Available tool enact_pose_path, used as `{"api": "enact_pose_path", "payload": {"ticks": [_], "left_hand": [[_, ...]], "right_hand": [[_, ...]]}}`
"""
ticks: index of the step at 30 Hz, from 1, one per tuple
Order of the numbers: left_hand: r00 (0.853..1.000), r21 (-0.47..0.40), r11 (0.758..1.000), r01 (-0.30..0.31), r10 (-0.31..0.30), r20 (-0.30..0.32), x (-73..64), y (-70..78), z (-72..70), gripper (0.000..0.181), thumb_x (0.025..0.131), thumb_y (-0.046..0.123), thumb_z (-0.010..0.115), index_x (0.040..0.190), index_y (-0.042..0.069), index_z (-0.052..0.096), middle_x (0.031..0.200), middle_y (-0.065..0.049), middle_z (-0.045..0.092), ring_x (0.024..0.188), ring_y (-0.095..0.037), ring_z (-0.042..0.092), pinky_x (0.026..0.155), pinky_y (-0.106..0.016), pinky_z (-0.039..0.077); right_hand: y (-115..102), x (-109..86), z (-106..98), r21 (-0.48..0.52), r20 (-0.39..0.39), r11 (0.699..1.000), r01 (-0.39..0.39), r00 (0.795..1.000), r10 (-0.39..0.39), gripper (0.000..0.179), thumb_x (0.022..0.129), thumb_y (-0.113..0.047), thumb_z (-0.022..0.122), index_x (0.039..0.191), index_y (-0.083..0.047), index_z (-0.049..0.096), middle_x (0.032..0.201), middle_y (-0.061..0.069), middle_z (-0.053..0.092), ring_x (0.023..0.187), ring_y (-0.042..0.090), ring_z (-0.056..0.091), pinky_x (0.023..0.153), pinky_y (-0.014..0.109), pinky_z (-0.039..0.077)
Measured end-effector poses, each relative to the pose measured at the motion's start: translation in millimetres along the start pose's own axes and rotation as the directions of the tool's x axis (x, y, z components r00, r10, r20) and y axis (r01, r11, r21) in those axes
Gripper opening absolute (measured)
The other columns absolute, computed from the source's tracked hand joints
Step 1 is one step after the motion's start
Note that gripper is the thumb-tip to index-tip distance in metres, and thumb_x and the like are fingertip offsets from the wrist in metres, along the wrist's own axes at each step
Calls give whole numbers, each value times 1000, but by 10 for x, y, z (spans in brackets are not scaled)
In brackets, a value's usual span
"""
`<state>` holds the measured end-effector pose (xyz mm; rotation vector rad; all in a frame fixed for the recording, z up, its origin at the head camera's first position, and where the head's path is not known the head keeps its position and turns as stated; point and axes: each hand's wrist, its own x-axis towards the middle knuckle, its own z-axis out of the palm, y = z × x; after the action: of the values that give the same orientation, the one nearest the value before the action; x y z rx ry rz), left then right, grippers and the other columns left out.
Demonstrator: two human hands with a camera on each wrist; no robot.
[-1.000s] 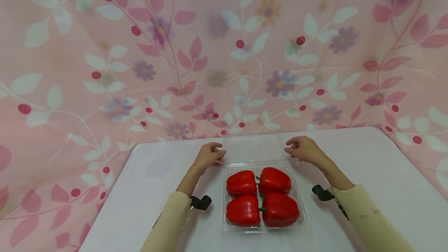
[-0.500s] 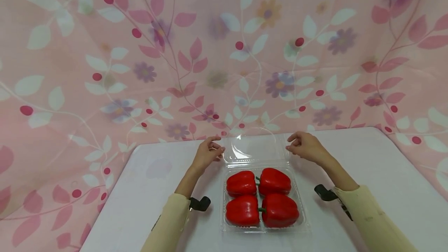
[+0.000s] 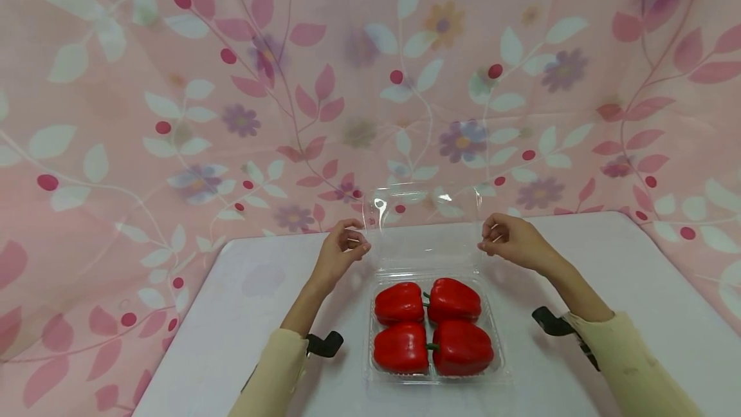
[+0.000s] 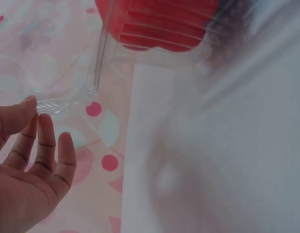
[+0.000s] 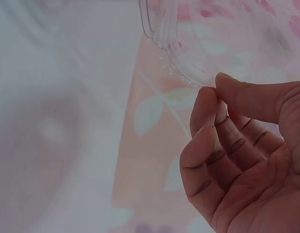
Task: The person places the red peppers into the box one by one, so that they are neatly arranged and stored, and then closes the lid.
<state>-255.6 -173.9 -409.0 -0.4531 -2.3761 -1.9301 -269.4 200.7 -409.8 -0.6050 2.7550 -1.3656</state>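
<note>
A clear plastic clamshell box (image 3: 502, 375) lies on the table with several red bell peppers (image 3: 401, 348) in its base. Its transparent lid (image 3: 425, 243) stands raised on the far side, tilted up from the hinge. My left hand (image 3: 339, 253) pinches the lid's left edge between thumb and fingers; the left wrist view shows the thumb (image 4: 19, 116) on the ribbed plastic rim (image 4: 55, 106). Opposite, my right hand (image 3: 512, 241) pinches the right edge, and in the right wrist view the lid's curved rim (image 5: 181, 73) meets the thumb and fingertip.
A white table (image 3: 231, 320) bears the box near its middle. Behind its far edge hangs a pink floral cloth (image 3: 289, 82). Black wrist-camera mounts (image 3: 325, 344) stick out from both sleeves.
The lid has swung up from lying nearly flat behind the base to a raised tilt. Both hands have risen slightly with it, the right also moving a little right. The peppers stay put.
</note>
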Motion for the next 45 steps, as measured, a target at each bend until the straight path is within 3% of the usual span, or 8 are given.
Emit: {"api": "enact_pose_path", "payload": {"ticks": [8,14,19,26,30,35,41,45], "left_hand": [[997,28,997,-78,77,7,-144,109,-7,28,88,-8,68,111,-11,53,97,-29,61,95,-41,60,81,-28,55],[996,60,995,-80,78,42,-311,176,-35,19,89,-5,69,105,-6,60,97,-22,63,94,-33,62,83,-30,56],[994,131,987,-93,84,71,-459,226,-80,11,88,-4,69,98,-2,65,95,-17,66,90,-29,63,81,-32,57],[994,258,965,-49,22,107,-604,52,-116,16,89,1,70,103,7,68,98,-6,67,93,-23,61,85,-39,54],[989,281,957,-67,26,147,-698,-22,-114,20,90,7,70,108,15,67,104,4,65,95,-19,60,83,-36,55],[984,328,939,-106,51,170,-802,-46,-95,21,92,4,67,108,18,67,106,11,63,95,-16,60,78,-33,55],[964,411,884,-221,135,227,-921,-134,-71,22,91,-2,66,100,18,71,114,7,63,98,-12,61,74,-30,55],[960,445,868,-222,115,255,-1028,-165,-60,22,91,1,68,103,20,70,121,0,61,101,-15,61,75,-29,54]], "right_hand": [[-4,-98,-47,-25,11,994,108,994,-107,19,85,-13,79,90,-13,61,82,-1,65,77,17,65,67,30,56],[-52,-220,-69,-105,26,976,190,982,-188,19,83,-10,80,90,-18,64,84,-8,65,79,11,65,70,28,57],[-120,-344,-77,-129,61,972,195,980,-189,18,85,-15,79,87,-22,63,83,-13,66,80,10,65,67,28,56],[-126,-533,-102,-165,116,962,219,973,-201,17,86,-20,78,91,-27,64,84,-16,64,80,7,60,63,25,53],[-102,-605,-96,-120,143,956,267,958,-250,18,87,-18,77,100,-25,67,85,-11,66,78,7,60,59,24,51],[-73,-680,-55,-99,154,949,298,947,-281,22,87,-14,77,104,-24,68,92,-10,67,81,6,59,59,24,52],[13,-761,-31,-66,178,928,365,920,-349,25,87,-6,74,106,-23,68,94,-7,68,84,5,61,60,24,50],[57,-839,-11,-37,209,935,353,918,-338,22,89,-12,74,108,-22,68,96,-6,68,85,6,60,59,24,51]]}}
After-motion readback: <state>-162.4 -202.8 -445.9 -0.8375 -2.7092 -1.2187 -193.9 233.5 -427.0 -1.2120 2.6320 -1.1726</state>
